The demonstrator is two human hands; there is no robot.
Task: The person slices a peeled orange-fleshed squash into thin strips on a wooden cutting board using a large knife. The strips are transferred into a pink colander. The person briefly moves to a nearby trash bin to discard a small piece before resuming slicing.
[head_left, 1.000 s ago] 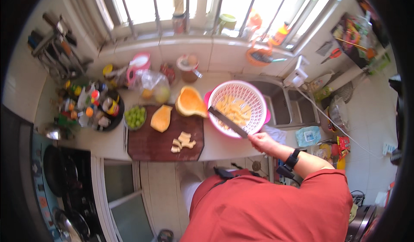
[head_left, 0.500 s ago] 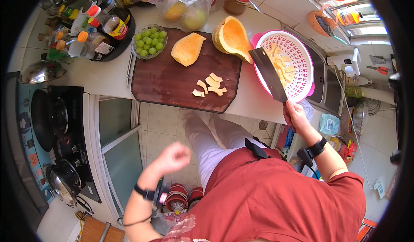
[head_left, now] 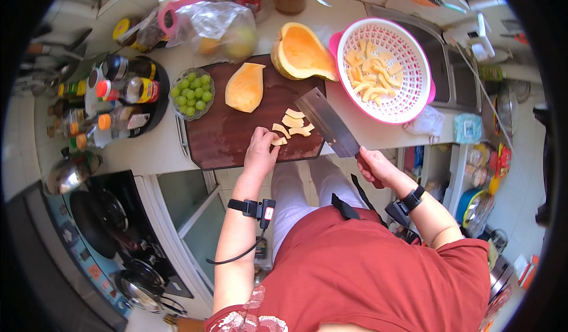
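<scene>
The dark wooden cutting board (head_left: 248, 128) serves as the landmark. On its near right part lie the squash slices (head_left: 291, 125), and the left hand (head_left: 261, 149) rests on the nearest of them, fingers curled loosely over the pieces. The right hand (head_left: 373, 166), off the board's right edge, is clenched around the handle of a cleaver (head_left: 326, 122) whose blade lies low over the board's right corner. Judged from this, gathering goes best if the left hand sweeps the slices onto the flat of the blade, fingertips clear of the edge. At the board's far side sits a peeled squash wedge (head_left: 244, 86); beyond its right corner stands the pink colander (head_left: 414, 104). Half a second ago the left hand hung below the surface and the cleaver was over the colander.
</scene>
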